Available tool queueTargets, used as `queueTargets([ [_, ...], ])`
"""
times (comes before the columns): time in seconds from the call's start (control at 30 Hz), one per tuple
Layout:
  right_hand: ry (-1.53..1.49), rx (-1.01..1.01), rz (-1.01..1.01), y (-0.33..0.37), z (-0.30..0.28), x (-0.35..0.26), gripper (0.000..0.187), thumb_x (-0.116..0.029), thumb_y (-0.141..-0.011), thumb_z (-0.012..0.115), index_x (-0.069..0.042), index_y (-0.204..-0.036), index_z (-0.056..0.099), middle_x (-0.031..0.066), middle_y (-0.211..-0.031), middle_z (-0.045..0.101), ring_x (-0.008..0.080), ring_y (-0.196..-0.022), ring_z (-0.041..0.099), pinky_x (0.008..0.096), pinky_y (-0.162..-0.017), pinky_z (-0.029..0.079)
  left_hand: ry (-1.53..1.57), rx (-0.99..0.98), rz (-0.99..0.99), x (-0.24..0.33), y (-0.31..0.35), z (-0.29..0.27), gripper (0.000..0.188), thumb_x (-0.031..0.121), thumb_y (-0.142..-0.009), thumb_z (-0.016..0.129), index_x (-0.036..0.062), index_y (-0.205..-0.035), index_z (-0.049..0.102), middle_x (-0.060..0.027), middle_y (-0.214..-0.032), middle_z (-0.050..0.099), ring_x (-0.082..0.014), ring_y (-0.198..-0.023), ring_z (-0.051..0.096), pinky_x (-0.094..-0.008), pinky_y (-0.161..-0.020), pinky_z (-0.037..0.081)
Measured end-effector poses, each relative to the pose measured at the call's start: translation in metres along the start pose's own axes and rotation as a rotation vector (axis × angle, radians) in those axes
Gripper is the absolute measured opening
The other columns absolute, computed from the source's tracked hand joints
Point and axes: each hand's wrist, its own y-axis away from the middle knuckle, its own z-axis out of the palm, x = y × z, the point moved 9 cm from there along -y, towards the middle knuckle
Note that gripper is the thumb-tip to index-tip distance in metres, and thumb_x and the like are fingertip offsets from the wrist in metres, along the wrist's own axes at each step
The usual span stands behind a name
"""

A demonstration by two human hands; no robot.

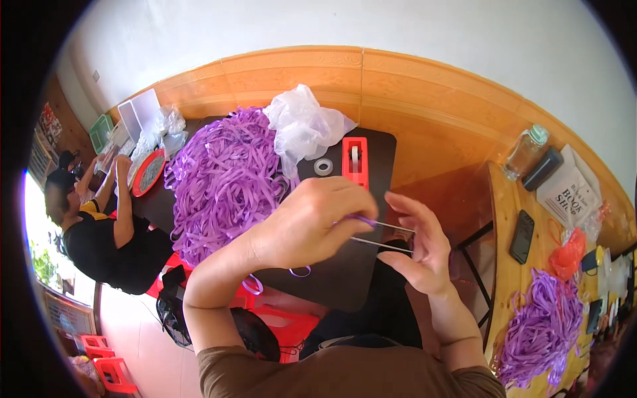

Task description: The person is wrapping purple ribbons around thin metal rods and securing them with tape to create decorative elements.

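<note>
My left hand (318, 215) is closed, with a purple ribbon (361, 219) pinched at its fingertips. Two thin metal rods (391, 246) run side by side from those fingers toward my right hand (424, 249). The right thumb and fingers curl around the rods' other ends; whether the rods join inside the palm is hidden. Loops of ribbon (300, 271) hang below my left wrist. Beyond the left hand, a large heap of purple ribbons (225, 179) covers much of the dark table (332, 282).
A red tape dispenser (355, 162), a tape roll (323, 167) and a white plastic bag (305, 126) lie on the table. At left, a person in black (106, 245) works near a red tray (148, 172). The right wooden table holds more ribbons (541, 328), a phone (522, 237) and a jar (526, 152).
</note>
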Motion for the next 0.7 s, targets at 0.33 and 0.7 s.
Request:
queueTargets([
  [0.33, -0.805, -0.125, 0.139, 0.011, -0.015, 0.003, 0.043, 0.007, -0.075, 0.065, 0.005, -0.116, 0.053, 0.0129, -0.083, 0.063, 0.0187, -0.075, 0.062, 0.0282, -0.069, 0.049, 0.317, 0.075, -0.117, 0.023, -0.042, -0.003, 0.012, -0.006, -0.077, 0.068, -0.0022, -0.089, 0.066, -0.0050, -0.079, 0.066, -0.0080, -0.069, 0.061, -0.0207, -0.059, 0.047],
  [0.7, -0.783, 0.238, 0.144, 0.077, -0.097, 0.057, 0.025, -0.001, -0.080, 0.063, 0.006, -0.104, 0.060, 0.0061, -0.069, 0.057, 0.0146, -0.061, 0.054, 0.0289, -0.059, 0.046, 0.758, 0.155, -0.447, -0.051, -0.017, 0.002, 0.013, -0.002, -0.080, 0.068, -0.0032, -0.093, 0.066, -0.0050, -0.076, 0.066, -0.0039, -0.055, 0.055, -0.0159, -0.047, 0.041],
])
